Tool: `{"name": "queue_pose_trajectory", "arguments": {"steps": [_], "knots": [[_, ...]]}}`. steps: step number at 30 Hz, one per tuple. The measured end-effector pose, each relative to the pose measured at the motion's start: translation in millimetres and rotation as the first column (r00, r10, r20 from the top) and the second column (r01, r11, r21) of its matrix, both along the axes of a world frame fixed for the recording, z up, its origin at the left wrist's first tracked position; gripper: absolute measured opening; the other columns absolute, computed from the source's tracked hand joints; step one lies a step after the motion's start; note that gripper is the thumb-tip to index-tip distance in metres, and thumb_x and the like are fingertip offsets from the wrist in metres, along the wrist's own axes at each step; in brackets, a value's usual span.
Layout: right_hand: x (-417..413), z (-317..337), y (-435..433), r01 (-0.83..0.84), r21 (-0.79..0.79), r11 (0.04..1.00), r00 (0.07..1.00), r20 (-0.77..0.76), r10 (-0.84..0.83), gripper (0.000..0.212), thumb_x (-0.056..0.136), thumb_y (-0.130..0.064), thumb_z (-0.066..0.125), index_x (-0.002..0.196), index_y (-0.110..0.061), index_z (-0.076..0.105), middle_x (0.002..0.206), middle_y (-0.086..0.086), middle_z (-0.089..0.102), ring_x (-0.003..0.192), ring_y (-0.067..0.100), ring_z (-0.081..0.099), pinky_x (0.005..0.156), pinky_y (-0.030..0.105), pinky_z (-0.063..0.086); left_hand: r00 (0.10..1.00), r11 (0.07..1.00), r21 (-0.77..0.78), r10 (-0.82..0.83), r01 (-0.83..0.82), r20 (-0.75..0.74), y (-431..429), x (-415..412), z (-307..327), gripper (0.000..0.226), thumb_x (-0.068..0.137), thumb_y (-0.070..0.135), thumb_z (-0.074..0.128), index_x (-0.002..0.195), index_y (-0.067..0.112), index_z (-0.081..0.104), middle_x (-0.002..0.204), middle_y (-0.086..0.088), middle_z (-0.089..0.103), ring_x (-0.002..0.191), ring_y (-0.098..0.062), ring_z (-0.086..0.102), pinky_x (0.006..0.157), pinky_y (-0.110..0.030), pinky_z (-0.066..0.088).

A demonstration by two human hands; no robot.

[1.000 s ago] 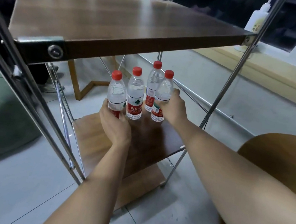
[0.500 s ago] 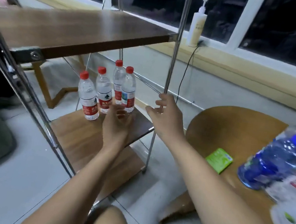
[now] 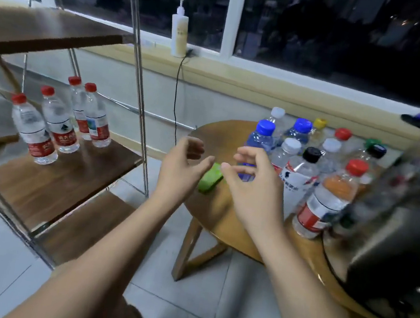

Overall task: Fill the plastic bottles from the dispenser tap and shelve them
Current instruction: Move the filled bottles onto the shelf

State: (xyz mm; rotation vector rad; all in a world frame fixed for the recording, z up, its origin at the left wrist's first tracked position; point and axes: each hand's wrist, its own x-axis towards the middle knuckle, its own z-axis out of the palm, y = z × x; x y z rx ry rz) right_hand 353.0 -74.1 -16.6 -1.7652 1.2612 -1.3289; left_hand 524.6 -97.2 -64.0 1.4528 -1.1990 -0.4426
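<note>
1. Change: both hands are now off the four clear plastic bottles with red caps, which they were setting in place a second ago. The view has swung from the rack to the round wooden table.
2. The left hand is empty, with fingers loosely curved and the thumb apart, and it hovers over the table's left edge.
3. The right hand is empty too. Its fingers are half curled and pinch nothing, and it hovers over the table just beside the left hand.
4. The four red-capped bottles stand upright in a loose row on the dark wooden shelf board, well to the left of the table. Nothing touches them.
5. On the table's far and right side stands a cluster of clear plastic bottles with mixed caps: blue, white, black, red, yellow and green.
6. A small green packet lies on the table below the gap between the hands.
7. A blurred dark bulky object sits at the table's right edge. Whether it is the dispenser cannot be told.
8. Judgement: one batch is shelved and the hands are free for the next bottle. The blue-capped bottle is nearest the right hand. Many bottles remain on the table, so much of the task is left.
</note>
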Motion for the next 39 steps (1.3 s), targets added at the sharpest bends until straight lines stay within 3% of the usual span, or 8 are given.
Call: {"name": "queue_pose_trajectory", "arguments": {"steps": [5, 9, 12, 18, 21, 25, 31, 39], "knots": [[-69, -5, 19, 0.184, -0.101, 0.978, 0.981, -0.044, -0.189, 0.031, 0.092, -0.024, 0.083, 0.119, -0.026, 0.067, 0.114, -0.012, 0.072, 0.107, 0.003, 0.070, 0.079, 0.012, 0.054, 0.994, 0.995, 0.007, -0.102, 0.102, 0.050, -1, -63, 3, 0.034, 0.087, 0.036, 0.089, 0.109, 0.028, 0.064, 0.106, 0.015, 0.074, 0.096, -0.004, 0.072, 0.088, -0.035, 0.061], [-109, -8, 21, 0.337, -0.180, 0.924, 0.933, -0.069, -0.354, 0.042, 0.088, -0.021, 0.083, 0.125, -0.027, 0.063, 0.123, -0.006, 0.067, 0.115, 0.013, 0.067, 0.092, 0.040, 0.062, 0.976, 0.978, 0.038, -0.207, 0.204, 0.073, -3, -103, 4, 0.036, 0.087, 0.036, 0.089, 0.110, 0.026, 0.063, 0.108, 0.016, 0.073, 0.097, 0.001, 0.069, 0.085, -0.024, 0.058], [-129, -5, 19, 0.424, -0.226, 0.877, 0.894, -0.049, -0.445, 0.047, 0.088, -0.018, 0.083, 0.130, -0.023, 0.063, 0.128, -0.007, 0.061, 0.116, 0.016, 0.066, 0.099, 0.048, 0.057, 0.961, 0.961, 0.064, -0.272, 0.268, 0.056, -4, -128, 2, 0.040, 0.088, 0.040, 0.090, 0.114, 0.025, 0.064, 0.109, 0.016, 0.072, 0.099, 0.004, 0.068, 0.083, -0.015, 0.054], [-141, 4, 11, 0.427, -0.247, 0.870, 0.894, -0.031, -0.447, 0.061, 0.088, -0.012, 0.083, 0.144, -0.019, 0.058, 0.142, -0.004, 0.053, 0.120, 0.010, 0.062, 0.107, 0.024, 0.047, 0.952, 0.956, 0.082, -0.289, 0.282, 0.100, -13, -158, -6, 0.056, 0.078, 0.054, 0.094, 0.118, 0.032, 0.061, 0.115, 0.019, 0.070, 0.102, 0.005, 0.066, 0.086, -0.028, 0.057], [-137, 1, 7, 0.442, -0.272, 0.855, 0.880, -0.056, -0.472, 0.073, 0.086, -0.013, 0.083, 0.152, -0.017, 0.050, 0.157, -0.001, 0.045, 0.143, 0.013, 0.050, 0.112, 0.011, 0.034, 0.962, 0.971, 0.094, -0.231, 0.219, 0.148, -17, -169, -8, 0.064, 0.072, 0.067, 0.088, 0.118, 0.033, 0.059, 0.115, 0.016, 0.067, 0.104, -0.003, 0.066, 0.086, -0.039, 0.060], [-132, -8, -2, 0.466, -0.176, 0.867, 0.877, -0.036, -0.479, 0.090, 0.087, -0.016, 0.082, 0.163, -0.020, 0.033, 0.166, 0.004, 0.039, 0.155, 0.022, 0.039, 0.123, 0.042, 0.039, 0.958, 0.974, 0.100, -0.217, 0.201, 0.188, -20, -177, -9, 0.069, 0.073, 0.075, 0.079, 0.121, 0.030, 0.056, 0.114, 0.010, 0.064, 0.108, -0.014, 0.064, 0.086, -0.048, 0.059], [-127, -15, -9, 0.489, -0.156, 0.858, 0.869, 0.005, -0.494, 0.090, 0.088, -0.012, 0.081, 0.164, -0.019, 0.034, 0.161, 0.006, 0.043, 0.152, 0.023, 0.042, 0.118, 0.027, 0.032, 0.954, 0.976, 0.097, -0.210, 0.193, 0.215, -22, -178, -7, 0.061, 0.078, 0.073, 0.078, 0.113, 0.030, 0.054, 0.104, 0.011, 0.065, 0.098, -0.015, 0.066, 0.078, -0.042, 0.058], [-133, -36, -18, 0.473, -0.154, 0.867, 0.847, -0.192, -0.496, 0.074, 0.083, -0.027, 0.090, 0.147, -0.019, 0.052, 0.146, 0.005, 0.058, 0.136, 0.033, 0.057, 0.105, 0.048, 0.053, 0.964, 0.982, 0.043, -0.190, 0.185, 0.184, 9, -137, -17, 0.053, 0.075, 0.060, 0.087, 0.111, 0.034, 0.059, 0.103, 0.015, 0.072, 0.097, -0.004, 0.068, 0.079, -0.044, 0.060]]}}
